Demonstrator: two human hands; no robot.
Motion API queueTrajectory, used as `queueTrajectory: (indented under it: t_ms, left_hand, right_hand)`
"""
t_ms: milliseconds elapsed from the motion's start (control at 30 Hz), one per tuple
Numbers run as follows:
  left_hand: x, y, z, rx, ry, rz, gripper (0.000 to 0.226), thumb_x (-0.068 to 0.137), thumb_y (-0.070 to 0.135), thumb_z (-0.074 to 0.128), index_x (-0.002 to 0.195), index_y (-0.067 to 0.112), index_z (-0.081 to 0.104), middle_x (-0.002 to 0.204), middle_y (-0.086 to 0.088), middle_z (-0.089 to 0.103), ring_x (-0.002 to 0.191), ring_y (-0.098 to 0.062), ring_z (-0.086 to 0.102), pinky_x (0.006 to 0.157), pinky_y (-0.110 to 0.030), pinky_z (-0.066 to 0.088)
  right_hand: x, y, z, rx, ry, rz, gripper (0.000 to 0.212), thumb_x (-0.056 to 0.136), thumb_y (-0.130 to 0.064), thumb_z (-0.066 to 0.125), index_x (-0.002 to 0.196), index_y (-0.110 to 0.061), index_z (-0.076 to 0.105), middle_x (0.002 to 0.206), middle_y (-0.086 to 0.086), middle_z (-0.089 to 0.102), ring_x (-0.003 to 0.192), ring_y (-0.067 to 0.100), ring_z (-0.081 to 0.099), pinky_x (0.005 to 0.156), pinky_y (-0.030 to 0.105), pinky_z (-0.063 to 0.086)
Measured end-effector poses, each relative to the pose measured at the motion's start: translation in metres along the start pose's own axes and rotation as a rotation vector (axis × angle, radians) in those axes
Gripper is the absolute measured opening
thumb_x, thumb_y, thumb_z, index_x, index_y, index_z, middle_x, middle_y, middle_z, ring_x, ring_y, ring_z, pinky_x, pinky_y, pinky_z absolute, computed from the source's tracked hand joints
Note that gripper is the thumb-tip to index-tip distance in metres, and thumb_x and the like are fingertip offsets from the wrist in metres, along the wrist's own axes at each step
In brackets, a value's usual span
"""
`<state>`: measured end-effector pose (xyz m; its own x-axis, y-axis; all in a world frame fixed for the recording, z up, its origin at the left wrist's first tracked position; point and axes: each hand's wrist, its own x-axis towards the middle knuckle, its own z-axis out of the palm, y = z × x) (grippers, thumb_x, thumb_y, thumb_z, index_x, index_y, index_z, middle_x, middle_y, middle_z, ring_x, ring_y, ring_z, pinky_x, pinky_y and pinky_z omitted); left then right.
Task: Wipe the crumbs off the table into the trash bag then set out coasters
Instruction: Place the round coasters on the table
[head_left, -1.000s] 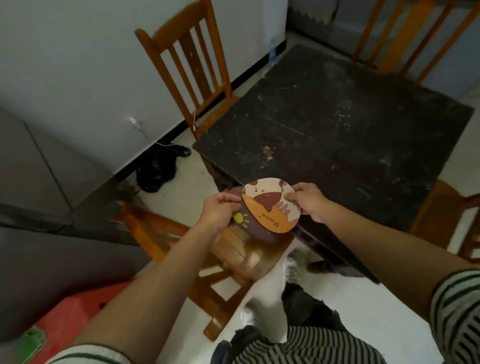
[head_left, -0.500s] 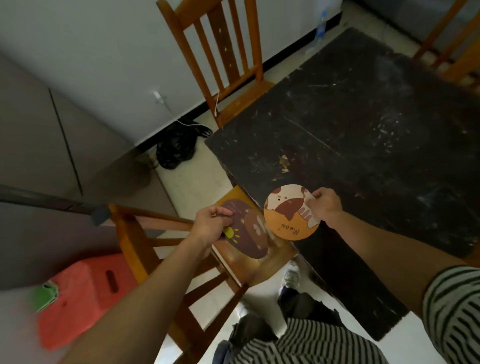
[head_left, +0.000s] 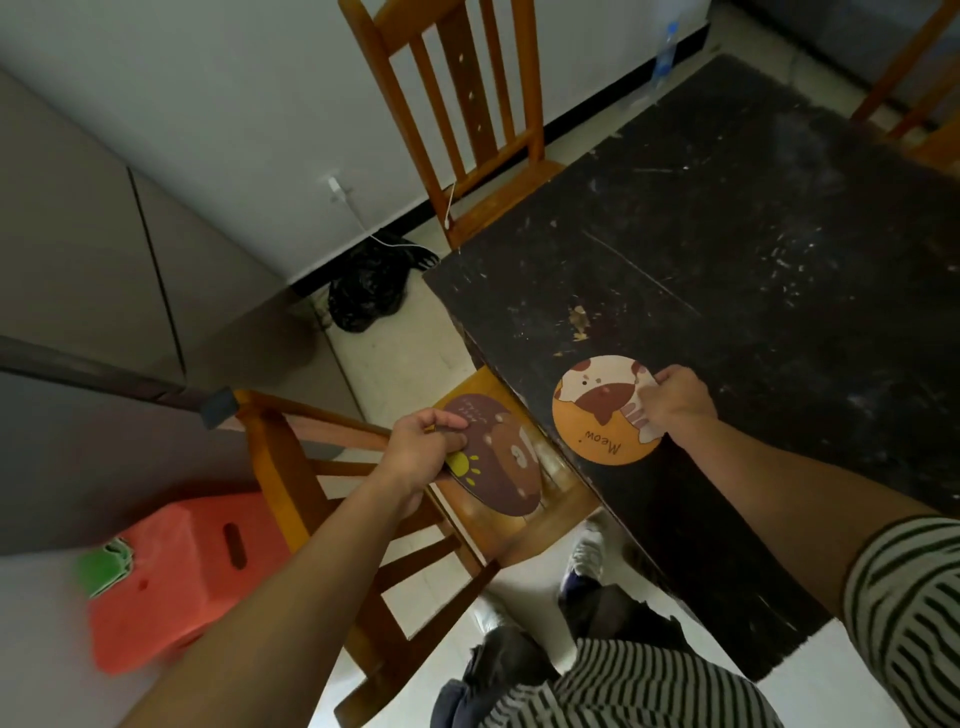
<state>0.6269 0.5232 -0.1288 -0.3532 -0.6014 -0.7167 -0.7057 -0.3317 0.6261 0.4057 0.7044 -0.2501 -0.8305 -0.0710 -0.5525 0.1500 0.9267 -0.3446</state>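
My right hand (head_left: 675, 402) pinches the right edge of a round orange coaster (head_left: 597, 415) with a cat picture and the word "Meow". That coaster lies flat at the near left edge of the dark table (head_left: 753, 249). My left hand (head_left: 423, 449) grips a brown coaster (head_left: 501, 465) with a bear picture, held tilted above a wooden chair seat (head_left: 524, 525) beside the table. A black trash bag (head_left: 369, 288) lies on the floor by the wall, left of the table's corner. A few pale crumbs (head_left: 579, 322) sit on the table just beyond the orange coaster.
A second wooden chair (head_left: 457, 114) stands at the table's far left side against the wall. A red plastic stool (head_left: 176, 577) sits on the floor at the lower left. A white charger cable (head_left: 358, 213) hangs from the wall. More chairs (head_left: 914, 93) stand at the far right.
The two coasters, held together a second ago, have been separated. My right hand carried the orange one onto the table; my left hand kept the brown one over the chair.
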Motion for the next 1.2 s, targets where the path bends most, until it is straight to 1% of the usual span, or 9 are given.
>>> queueTrajectory:
  t_ms: [200,367,467,567,700,833,933,1033,1200]
  left_hand:
    - [-0.017,-0.005,0.001,0.007,-0.108,0.061,0.018,0.089,-0.004,0.059,0.091,0.013,0.063,0.086,-0.009,0.066,0.07,-0.019,0.063,0.053,-0.026,0.052]
    - [-0.037,-0.012,-0.001,0.018,-0.253,0.111,0.019,0.092,-0.002,0.055,0.095,0.015,0.06,0.081,-0.005,0.064,0.065,-0.015,0.06,0.046,-0.019,0.051]
    - [-0.048,-0.025,0.0,0.006,-0.341,0.114,0.021,0.092,-0.001,0.055,0.093,0.018,0.061,0.086,-0.005,0.066,0.068,-0.016,0.061,0.056,-0.025,0.051]
    - [-0.058,-0.037,0.007,0.004,-0.4,0.106,0.024,0.093,-0.001,0.054,0.102,0.021,0.061,0.102,-0.008,0.066,0.079,-0.02,0.064,0.062,-0.03,0.052]
    - [-0.074,-0.046,0.024,0.006,-0.397,0.049,0.037,0.096,0.002,0.054,0.122,0.028,0.053,0.112,-0.009,0.066,0.087,-0.021,0.068,0.056,-0.029,0.053]
    - [-0.083,-0.051,0.05,0.058,-0.412,0.083,0.046,0.094,0.002,0.057,0.134,0.022,0.05,0.115,-0.009,0.067,0.089,-0.022,0.068,0.058,-0.031,0.053]
    - [-0.092,-0.049,0.077,0.064,-0.46,0.101,0.048,0.093,0.001,0.056,0.135,0.024,0.05,0.117,-0.008,0.066,0.091,-0.022,0.068,0.06,-0.033,0.056]
    - [-0.102,-0.045,0.107,0.057,-0.504,0.113,0.049,0.094,-0.002,0.055,0.133,0.026,0.051,0.119,-0.01,0.066,0.1,-0.029,0.067,0.073,-0.04,0.059]
    - [-0.118,-0.037,0.17,0.095,-0.522,0.119,0.037,0.094,-0.005,0.052,0.116,0.023,0.058,0.108,-0.011,0.067,0.086,-0.024,0.067,0.066,-0.035,0.059]
  right_hand:
    - [-0.021,0.018,-0.018,-0.026,0.063,-0.02,0.048,0.087,-0.031,0.065,0.131,-0.023,0.048,0.128,0.009,0.054,0.116,0.028,0.054,0.087,0.043,0.051]
    - [-0.086,0.025,-0.02,0.453,-0.136,0.065,0.022,0.091,-0.024,0.062,0.111,-0.015,0.064,0.105,0.006,0.066,0.095,0.022,0.062,0.084,0.038,0.054]
    - [-0.138,0.035,-0.015,0.651,-0.376,0.085,0.025,0.095,-0.032,0.056,0.112,-0.015,0.064,0.1,0.008,0.071,0.088,0.021,0.069,0.076,0.035,0.055]
    - [-0.178,0.049,-0.008,0.794,-0.462,0.067,0.029,0.096,-0.037,0.055,0.107,-0.013,0.067,0.092,0.007,0.072,0.081,0.021,0.068,0.07,0.033,0.055]
    - [-0.213,0.072,-0.011,0.783,-0.369,-0.01,0.018,0.09,-0.019,0.067,0.107,-0.013,0.066,0.093,0.005,0.072,0.08,0.014,0.068,0.058,0.026,0.053]
    - [-0.219,0.098,-0.025,0.756,-0.227,-0.08,0.037,0.079,-0.001,0.075,0.114,-0.004,0.063,0.095,0.009,0.073,0.08,0.016,0.071,0.064,0.026,0.059]
    - [-0.213,0.12,-0.04,0.63,-0.101,-0.102,0.048,0.075,-0.007,0.081,0.119,-0.008,0.062,0.101,0.006,0.073,0.09,0.017,0.069,0.082,0.035,0.058]
    - [-0.205,0.143,-0.056,0.527,-0.008,-0.109,0.056,0.075,-0.015,0.082,0.127,-0.013,0.059,0.115,0.006,0.067,0.101,0.017,0.063,0.086,0.031,0.053]
    - [-0.176,0.192,-0.081,0.528,0.015,-0.094,0.056,0.077,-0.015,0.08,0.128,-0.012,0.059,0.119,0.008,0.064,0.106,0.017,0.06,0.087,0.029,0.052]
